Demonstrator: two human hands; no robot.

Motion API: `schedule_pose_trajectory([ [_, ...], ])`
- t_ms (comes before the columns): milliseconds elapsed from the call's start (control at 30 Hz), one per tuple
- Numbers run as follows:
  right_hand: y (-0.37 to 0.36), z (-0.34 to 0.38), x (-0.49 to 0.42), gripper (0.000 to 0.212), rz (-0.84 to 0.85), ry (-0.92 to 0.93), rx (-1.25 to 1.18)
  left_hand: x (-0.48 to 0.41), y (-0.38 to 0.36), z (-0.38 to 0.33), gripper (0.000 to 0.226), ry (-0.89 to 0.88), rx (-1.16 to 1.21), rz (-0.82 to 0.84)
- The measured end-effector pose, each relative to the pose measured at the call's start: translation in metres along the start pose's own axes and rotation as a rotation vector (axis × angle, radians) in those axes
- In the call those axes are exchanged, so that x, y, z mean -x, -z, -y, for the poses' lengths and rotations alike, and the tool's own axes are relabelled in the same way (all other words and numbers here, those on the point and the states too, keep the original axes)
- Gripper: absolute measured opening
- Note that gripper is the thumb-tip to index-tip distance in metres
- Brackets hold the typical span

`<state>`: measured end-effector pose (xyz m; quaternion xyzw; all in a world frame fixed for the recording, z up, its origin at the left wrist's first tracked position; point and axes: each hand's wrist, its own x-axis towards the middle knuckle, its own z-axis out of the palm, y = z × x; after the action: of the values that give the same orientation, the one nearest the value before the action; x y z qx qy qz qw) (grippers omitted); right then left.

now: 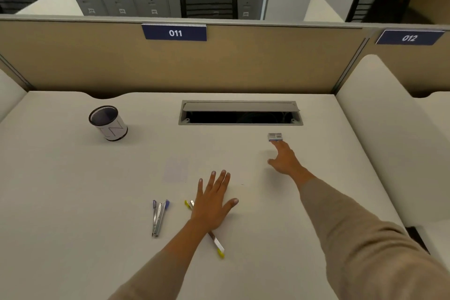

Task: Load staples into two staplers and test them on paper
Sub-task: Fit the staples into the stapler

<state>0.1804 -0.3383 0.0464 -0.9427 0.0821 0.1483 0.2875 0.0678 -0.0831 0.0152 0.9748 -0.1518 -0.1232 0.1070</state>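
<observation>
Two staplers: blue stapler (159,218) lies front-to-back, yellow stapler (216,243) diagonally under the flat left hand (211,200); the outstretched right hand (283,159) touches one staple box (275,137).

On a pale desk (73,202) a mesh pen cup (108,123) was stood far left and a staple box (274,137) far right; a paper slip (175,170), a blue-tipped stapler (159,217) and a yellow-tipped stapler (216,242) were laid nearer.

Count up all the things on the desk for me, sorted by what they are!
Staplers: 2, the blue stapler and the yellow stapler
Staple box: 1
Paper slip: 1
Pen cup: 1
Total: 5
</observation>
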Motion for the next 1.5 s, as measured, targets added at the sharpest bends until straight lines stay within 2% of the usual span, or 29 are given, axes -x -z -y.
schedule_pose_trajectory([
  [133,0.003,-0.001,-0.023,0.08,0.059,-0.039,0.093,-0.009,0.004,-0.004,0.073,0.019,0.007,-0.016],
  [300,0.0,-0.001,-0.045,0.084,0.102,0.006,0.141,-0.015,0.006,-0.007,0.074,0.045,0.035,-0.022],
  [433,0.0,0.0,-0.058,0.076,0.126,-0.016,0.263,-0.02,0.007,-0.004,0.074,0.052,0.041,-0.034],
  [533,-0.002,-0.003,-0.064,0.068,0.096,-0.061,0.39,-0.024,0.007,0.0,0.075,0.058,0.036,-0.043],
  [600,-0.006,-0.005,-0.065,0.064,0.063,-0.059,0.386,-0.025,0.006,0.004,0.075,0.065,0.043,-0.046],
  [767,-0.024,-0.017,-0.051,0.039,-0.158,0.115,0.025,-0.029,0.004,0.007,0.074,0.071,0.062,-0.049],
  [900,-0.04,-0.024,-0.033,0.028,-0.243,0.125,-0.028,-0.027,0.002,0.007,0.074,0.061,0.074,-0.048],
  [967,-0.045,-0.025,-0.024,0.03,-0.26,0.112,-0.114,-0.025,0.003,0.007,0.073,0.058,0.075,-0.044],
  [1067,-0.05,-0.018,-0.003,0.046,-0.295,0.065,-0.366,-0.017,0.008,0.006,0.072,0.049,0.07,-0.043],
  [1200,-0.053,0.016,0.039,0.041,-0.358,0.038,-0.714,0.001,0.019,0.002,0.072,0.022,0.092,-0.071],
  [1400,-0.056,0.061,0.125,0.017,-0.185,0.034,-1.109,0.036,0.04,-0.011,0.065,-0.027,0.214,-0.162],
  [1500,-0.057,0.074,0.164,0.018,-0.021,0.008,-1.291,0.053,0.049,-0.02,0.063,-0.056,0.374,-0.195],
])
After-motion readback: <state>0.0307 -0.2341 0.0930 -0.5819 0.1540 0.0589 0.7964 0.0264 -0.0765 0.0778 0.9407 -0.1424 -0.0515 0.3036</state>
